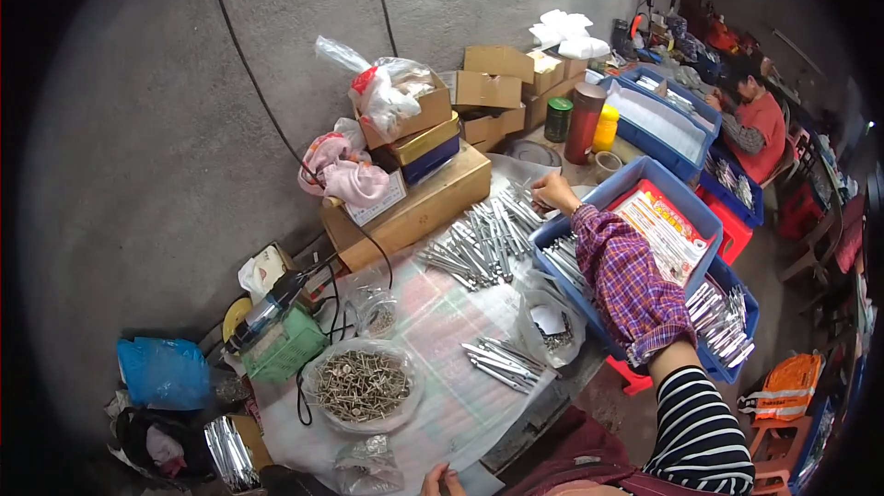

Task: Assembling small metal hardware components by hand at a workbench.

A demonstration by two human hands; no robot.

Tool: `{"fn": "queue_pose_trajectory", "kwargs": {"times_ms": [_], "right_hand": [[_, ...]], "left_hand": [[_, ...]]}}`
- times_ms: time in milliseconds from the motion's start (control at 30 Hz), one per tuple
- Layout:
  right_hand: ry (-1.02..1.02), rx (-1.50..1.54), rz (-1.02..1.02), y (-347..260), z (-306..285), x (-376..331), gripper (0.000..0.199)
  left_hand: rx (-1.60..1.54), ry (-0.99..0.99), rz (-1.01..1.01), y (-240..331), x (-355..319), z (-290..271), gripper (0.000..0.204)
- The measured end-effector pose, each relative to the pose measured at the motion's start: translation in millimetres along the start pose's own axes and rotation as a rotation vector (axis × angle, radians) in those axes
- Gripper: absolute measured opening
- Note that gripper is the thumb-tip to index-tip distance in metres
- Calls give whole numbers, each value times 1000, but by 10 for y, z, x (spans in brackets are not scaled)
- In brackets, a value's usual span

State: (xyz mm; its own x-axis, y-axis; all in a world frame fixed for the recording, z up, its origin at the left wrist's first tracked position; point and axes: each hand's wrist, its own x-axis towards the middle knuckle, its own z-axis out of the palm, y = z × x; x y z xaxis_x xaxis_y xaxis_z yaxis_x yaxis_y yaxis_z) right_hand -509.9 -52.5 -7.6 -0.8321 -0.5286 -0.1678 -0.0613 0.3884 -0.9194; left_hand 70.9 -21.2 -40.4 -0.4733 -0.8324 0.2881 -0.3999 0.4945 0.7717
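The person's right hand [553, 192] reaches out to the far edge of the table [442, 330], fingers closed around one or two thin metal rods at the far end of the big pile of metal rods [483, 243]; the pile lies along that edge, just beside the long cardboard box [414, 210] and the blue crate [645, 220]. The left hand [444, 480] rests at the near edge, only partly in view, so its grip cannot be told. Near it sit a smaller bunch of rods [502, 362], a bag of screws [362, 387] and a small clear bag [551, 326]
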Motion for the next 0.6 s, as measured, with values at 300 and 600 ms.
{"fn": "queue_pose_trajectory", "kwargs": {"times_ms": [300, 600], "right_hand": [[-7, -952, -486, 744, -404, 889, 16], [-302, -225, -620, 173, -210, -378, 31]], "left_hand": [[-77, -13, -77, 96, 179, 79, 13], [-147, 13, -42, 137, 135, -5, 11]]}}
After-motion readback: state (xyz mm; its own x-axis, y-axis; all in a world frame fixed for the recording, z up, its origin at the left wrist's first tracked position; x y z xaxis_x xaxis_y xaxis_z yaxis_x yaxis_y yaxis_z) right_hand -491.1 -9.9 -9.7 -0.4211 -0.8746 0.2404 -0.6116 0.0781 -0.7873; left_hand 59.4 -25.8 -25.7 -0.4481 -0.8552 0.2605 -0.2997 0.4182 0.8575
